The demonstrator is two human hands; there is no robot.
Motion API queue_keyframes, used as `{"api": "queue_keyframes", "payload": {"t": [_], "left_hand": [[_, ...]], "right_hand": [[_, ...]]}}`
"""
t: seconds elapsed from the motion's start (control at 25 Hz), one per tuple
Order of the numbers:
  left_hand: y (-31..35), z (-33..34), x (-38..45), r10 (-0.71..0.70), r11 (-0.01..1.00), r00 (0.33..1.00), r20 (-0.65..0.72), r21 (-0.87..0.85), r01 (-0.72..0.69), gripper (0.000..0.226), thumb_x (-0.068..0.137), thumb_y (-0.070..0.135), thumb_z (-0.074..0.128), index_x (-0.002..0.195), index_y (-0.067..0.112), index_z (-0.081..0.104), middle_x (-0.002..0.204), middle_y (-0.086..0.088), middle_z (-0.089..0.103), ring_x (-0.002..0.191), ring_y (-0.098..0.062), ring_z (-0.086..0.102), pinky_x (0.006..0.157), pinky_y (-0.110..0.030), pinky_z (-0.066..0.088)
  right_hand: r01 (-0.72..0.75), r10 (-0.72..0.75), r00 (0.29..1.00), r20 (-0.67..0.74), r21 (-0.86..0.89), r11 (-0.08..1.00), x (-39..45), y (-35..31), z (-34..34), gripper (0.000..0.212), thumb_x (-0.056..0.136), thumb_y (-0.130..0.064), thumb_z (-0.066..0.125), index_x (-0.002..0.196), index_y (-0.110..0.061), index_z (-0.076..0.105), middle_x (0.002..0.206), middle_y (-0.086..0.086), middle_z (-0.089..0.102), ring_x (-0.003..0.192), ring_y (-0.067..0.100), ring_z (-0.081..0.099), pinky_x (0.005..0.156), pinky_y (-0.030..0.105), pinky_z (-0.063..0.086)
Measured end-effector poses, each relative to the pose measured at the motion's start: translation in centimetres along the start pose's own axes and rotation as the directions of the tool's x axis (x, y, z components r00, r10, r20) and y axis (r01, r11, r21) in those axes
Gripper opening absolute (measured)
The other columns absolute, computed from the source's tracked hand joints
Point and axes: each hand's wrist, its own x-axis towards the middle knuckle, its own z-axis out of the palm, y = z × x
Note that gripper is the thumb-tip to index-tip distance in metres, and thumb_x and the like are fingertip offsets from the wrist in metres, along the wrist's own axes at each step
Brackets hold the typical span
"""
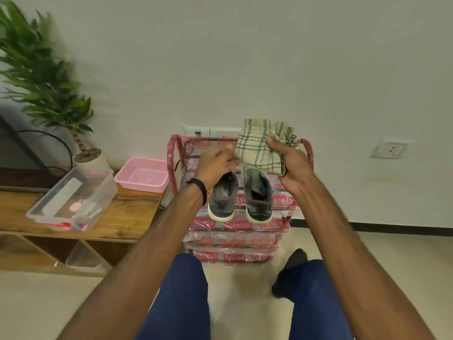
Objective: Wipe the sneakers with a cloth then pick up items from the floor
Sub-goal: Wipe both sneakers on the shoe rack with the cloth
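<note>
While I stood before the red-framed, plastic-wrapped shoe rack (282, 225), my right hand (293, 165) held the cream cloth with green checked lines (259, 148) bunched above the rack's top shelf; that grip was closed round the cloth, thumb on its front face and fingers curled behind its lower edge. My left hand (217, 165), wearing a black wristband (198, 190), had its fingers bent, the fingertips touching the cloth's left edge; whether they pinched the fabric I could not tell. Below both hands, the pair of dark grey sneakers with white soles (258, 195) lay side by side on the top shelf, heels toward me and overhanging its front rail. The left sneaker's toe was hidden behind my left hand. To the left, a wooden desk (127, 212) carried a clear plastic container (73, 197) and a pink plastic basket (143, 174), with a potted green plant (46, 77) behind them. My blue trouser legs (181, 298) and one dark-socked foot (289, 273) showed over the pale floor (245, 303).
</note>
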Motion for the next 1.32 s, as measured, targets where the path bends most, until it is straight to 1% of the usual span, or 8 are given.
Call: {"api": "queue_keyframes", "payload": {"t": [0.2,0.32,0.56,0.72,0.8,0.92,1.16,1.32], "left_hand": [[-5.6,1.0,2.5,-0.009,0.943,0.991,-0.136,0.329,0.054,0.012,0.098,0.026,0.063,0.103,0.018,0.07,0.101,-0.002,0.074,0.101,-0.021,0.07,0.096,-0.038,0.057],[-7.7,1.7,3.1,0.032,0.844,0.983,-0.181,0.532,0.07,0.028,0.096,0.029,0.065,0.119,0.013,0.065,0.103,0.004,0.069,0.101,-0.016,0.066,0.093,-0.033,0.055],[-10.9,1.8,3.7,0.146,0.547,0.984,-0.106,0.837,0.009,0.033,0.093,0.032,0.068,0.118,0.014,0.06,0.112,-0.001,0.066,0.097,-0.016,0.06,0.087,-0.029,0.052],[-12.6,2.9,3.3,0.329,0.474,0.944,0.013,0.863,-0.177,0.031,0.096,0.04,0.062,0.118,0.019,0.056,0.115,0.003,0.056,0.1,-0.012,0.054,0.088,-0.03,0.052],[-13.0,4.4,3.0,0.264,0.549,0.965,-0.004,0.823,-0.146,0.032,0.096,0.048,0.059,0.113,0.022,0.055,0.109,0.006,0.057,0.092,-0.011,0.059,0.079,-0.029,0.053],[-13.1,5.9,4.3,0.223,0.589,0.965,-0.141,0.808,-0.018,0.021,0.098,0.041,0.058,0.101,0.021,0.054,0.106,0.0,0.062,0.093,-0.021,0.063,0.085,-0.041,0.054],[-12.5,6.7,6.6,0.06,0.269,0.994,-0.092,0.96,0.072,0.031,0.1,0.037,0.056,0.115,0.009,0.06,0.117,-0.015,0.063,0.11,-0.037,0.058,0.087,-0.043,0.05],[-12.5,7.5,7.0,0.064,0.301,0.996,-0.063,0.953,0.041,0.023,0.101,0.024,0.052,0.115,0.007,0.06,0.116,-0.016,0.063,0.109,-0.038,0.058,0.088,-0.045,0.05]], "right_hand": [[0.0,0.001,1.0,-0.019,0.024,1.0,1.5,0.1,-3.6,0.047,0.077,-0.009,0.08,0.122,-0.002,0.068,0.116,0.014,0.073,0.107,0.028,0.071,0.094,0.047,0.056],[0.019,-0.018,0.999,-0.044,0.03,0.999,1.6,0.0,-6.1,0.045,0.078,-0.007,0.08,0.121,-0.004,0.069,0.114,0.013,0.074,0.106,0.028,0.071,0.095,0.048,0.055],[0.018,-0.014,0.991,-0.134,0.026,1.0,1.7,0.0,-9.6,0.049,0.075,-0.008,0.082,0.122,-0.002,0.068,0.112,0.016,0.074,0.104,0.031,0.072,0.091,0.052,0.057],[0.014,-0.015,0.985,-0.172,-0.005,1.0,2.7,0.6,-9.9,0.048,0.075,-0.009,0.082,0.121,-0.003,0.069,0.112,0.016,0.074,0.104,0.03,0.072,0.09,0.053,0.057],[0.022,-0.024,0.983,-0.18,-0.01,1.0,3.2,0.7,-9.9,0.046,0.077,-0.008,0.08,0.121,-0.002,0.068,0.113,0.016,0.074,0.105,0.03,0.072,0.088,0.052,0.058],[0.025,-0.028,0.979,-0.2,-0.018,1.0,3.8,0.2,-10.5,0.043,0.08,-0.006,0.078,0.121,0.0,0.067,0.113,0.016,0.074,0.104,0.03,0.072,0.085,0.051,0.059],[0.032,-0.043,0.976,-0.214,-0.055,0.998,5.1,0.6,-11.3,0.039,0.082,-0.003,0.076,0.12,0.0,0.068,0.11,0.016,0.074,0.1,0.03,0.073,0.078,0.047,0.062],[0.014,-0.031,0.975,-0.22,-0.077,0.997,5.7,2.3,-10.8,0.041,0.081,-0.002,0.078,0.12,-0.003,0.069,0.11,0.015,0.074,0.101,0.031,0.073,0.083,0.051,0.06]]}}
